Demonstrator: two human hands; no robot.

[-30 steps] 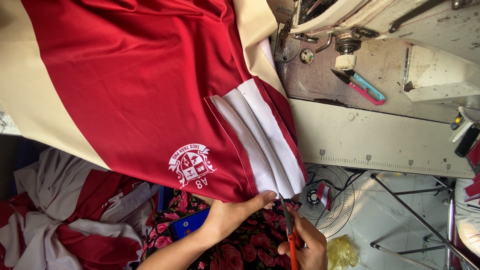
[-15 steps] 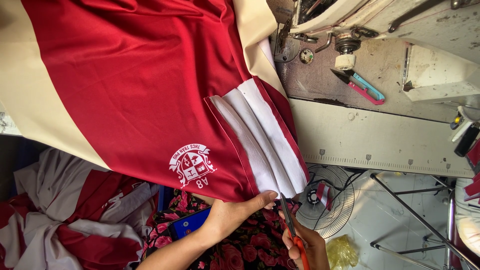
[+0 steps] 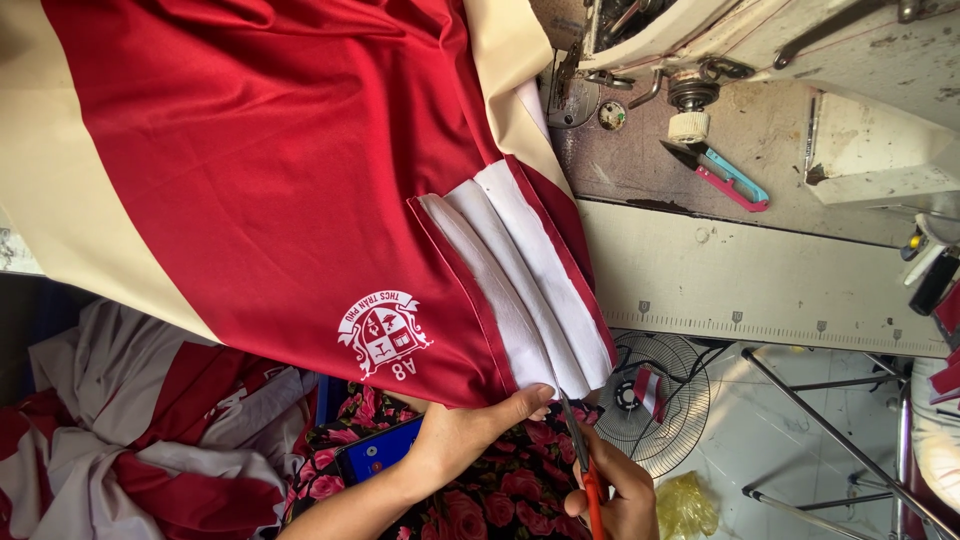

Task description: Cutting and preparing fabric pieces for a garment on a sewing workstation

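Seeing my left hand (image 3: 455,437) pinching smooth red shirt (image 3: 270,170) hem; my right hand (image 3: 620,495) gripping orange scissors (image 3: 580,455), blades touching white strip (image 3: 530,290). Round fan (image 3: 665,400) at 3 o'clock.

Passage to the left is blocked by the red garment (image 3: 270,190) — the sewing machine (image 3: 760,60) closes off the far side; bare table (image 3: 740,280) is left open rightward.

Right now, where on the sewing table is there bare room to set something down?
The pale table strip between the garment and the ruler edge is bare. Beyond it, around the thread snips and the sewing machine, is crowded. Both hands work at the garment's hem.
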